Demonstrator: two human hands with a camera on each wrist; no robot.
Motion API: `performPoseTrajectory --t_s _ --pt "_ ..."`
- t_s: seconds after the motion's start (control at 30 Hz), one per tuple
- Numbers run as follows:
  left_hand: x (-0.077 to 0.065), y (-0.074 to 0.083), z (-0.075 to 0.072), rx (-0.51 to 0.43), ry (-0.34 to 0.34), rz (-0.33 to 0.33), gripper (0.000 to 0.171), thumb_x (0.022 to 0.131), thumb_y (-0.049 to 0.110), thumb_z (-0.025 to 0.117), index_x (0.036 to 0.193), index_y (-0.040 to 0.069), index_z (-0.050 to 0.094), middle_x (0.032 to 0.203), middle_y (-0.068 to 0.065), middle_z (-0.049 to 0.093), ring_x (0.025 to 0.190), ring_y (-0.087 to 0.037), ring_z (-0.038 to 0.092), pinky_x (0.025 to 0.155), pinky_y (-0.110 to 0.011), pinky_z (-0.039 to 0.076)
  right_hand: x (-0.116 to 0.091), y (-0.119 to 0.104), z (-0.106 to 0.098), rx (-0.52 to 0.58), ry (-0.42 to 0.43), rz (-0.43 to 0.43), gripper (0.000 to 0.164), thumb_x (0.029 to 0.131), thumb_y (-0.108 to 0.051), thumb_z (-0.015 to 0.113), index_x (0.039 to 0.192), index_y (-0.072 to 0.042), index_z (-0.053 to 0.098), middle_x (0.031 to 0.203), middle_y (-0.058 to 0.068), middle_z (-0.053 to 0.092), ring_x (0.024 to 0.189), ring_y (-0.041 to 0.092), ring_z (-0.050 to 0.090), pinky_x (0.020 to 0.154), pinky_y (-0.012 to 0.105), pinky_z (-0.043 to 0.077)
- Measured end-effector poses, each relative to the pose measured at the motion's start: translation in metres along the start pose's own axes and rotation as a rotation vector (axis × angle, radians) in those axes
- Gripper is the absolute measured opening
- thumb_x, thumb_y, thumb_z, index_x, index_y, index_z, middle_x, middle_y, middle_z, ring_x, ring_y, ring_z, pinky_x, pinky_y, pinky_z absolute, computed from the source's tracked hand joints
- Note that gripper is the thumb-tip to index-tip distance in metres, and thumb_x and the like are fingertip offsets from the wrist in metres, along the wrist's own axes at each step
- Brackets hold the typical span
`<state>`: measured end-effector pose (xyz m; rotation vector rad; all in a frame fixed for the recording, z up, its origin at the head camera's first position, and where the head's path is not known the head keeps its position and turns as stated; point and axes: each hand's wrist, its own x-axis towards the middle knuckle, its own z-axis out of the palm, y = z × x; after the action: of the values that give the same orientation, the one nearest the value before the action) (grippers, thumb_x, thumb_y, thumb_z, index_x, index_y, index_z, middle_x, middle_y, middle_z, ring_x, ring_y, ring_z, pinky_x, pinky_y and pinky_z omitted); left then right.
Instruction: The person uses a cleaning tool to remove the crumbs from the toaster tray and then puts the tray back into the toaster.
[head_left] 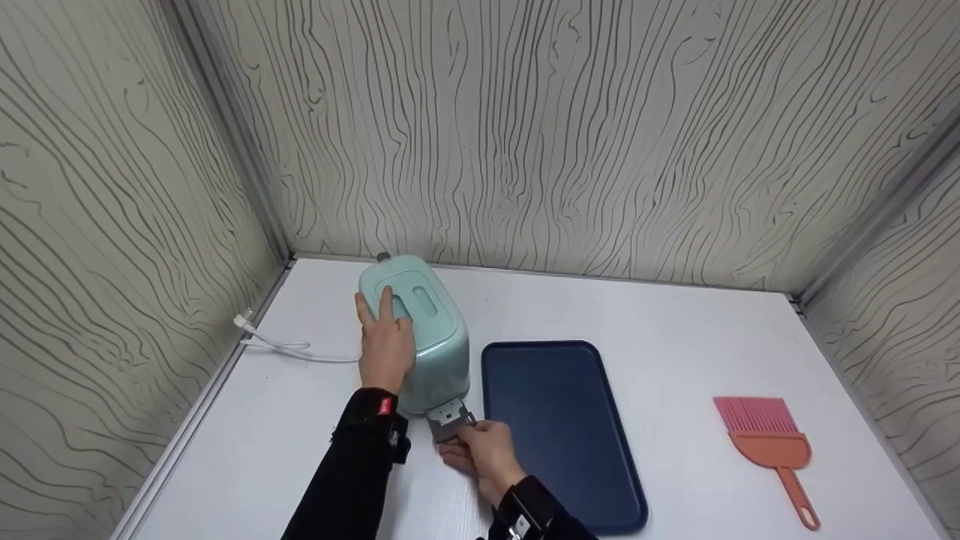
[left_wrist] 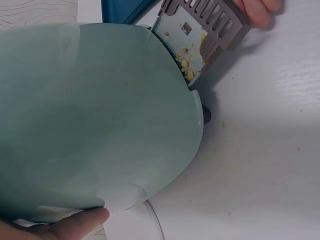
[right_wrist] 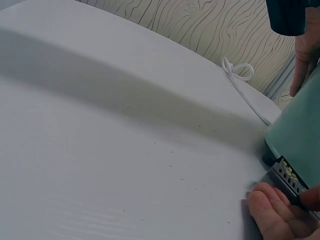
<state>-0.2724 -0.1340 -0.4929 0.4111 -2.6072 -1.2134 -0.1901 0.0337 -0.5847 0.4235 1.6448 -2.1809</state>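
Note:
A mint-green toaster [head_left: 439, 367] with a lidded top stands left of the middle of the table. My left hand [head_left: 386, 349] rests on its top and side with the fingers stretched out. From the low front end of the toaster, a grey crumb tray [head_left: 445, 424] sticks partway out. My right hand [head_left: 486, 456] pinches the tray's outer edge between thumb and fingers. Yellowish crumbs [left_wrist: 185, 64] lie on the tray's metal surface in the left wrist view. The tray's inner part is hidden inside the toaster.
A dark blue tray [head_left: 559, 435] lies just right of the toaster. Farther right is an orange brush [head_left: 772, 450] with pink bristles. A white power cord [head_left: 289, 349] runs out on the left. Small crumbs [right_wrist: 172, 152] dot the white table. Patterned panels [head_left: 525, 150] enclose it.

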Motion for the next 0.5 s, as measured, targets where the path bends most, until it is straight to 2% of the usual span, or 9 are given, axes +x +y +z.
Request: performPoseTrajectory --t_s 0.3,0.5 --pt "-0.0008 0.0012 -0.0015 -0.005 -0.016 0.0 0.061 0.104 0.024 0.035 0.164 0.019 0.023 0.169 -0.022 -0.006 0.123 -0.043 0.054 0.067 -0.044 0.049 -0.0064 -0.0003 -0.0015 0.002 0.003 0.014 0.021 0.098 0.001 0.054 0.112 0.017 0.055 0.088 0.022 0.075 0.077 0.024 0.077 0.073 0.036 0.062" --pt "-0.0003 0.0002 -0.0013 -0.013 -0.017 -0.006 0.062 0.104 0.024 0.036 0.164 0.02 0.022 0.169 -0.021 -0.006 0.119 -0.041 0.055 0.067 -0.043 0.049 -0.0096 0.001 -0.0043 -0.006 -0.003 0.015 0.022 0.099 0.0 0.054 0.113 0.017 0.055 0.088 0.021 0.075 0.078 0.024 0.077 0.074 0.036 0.062"
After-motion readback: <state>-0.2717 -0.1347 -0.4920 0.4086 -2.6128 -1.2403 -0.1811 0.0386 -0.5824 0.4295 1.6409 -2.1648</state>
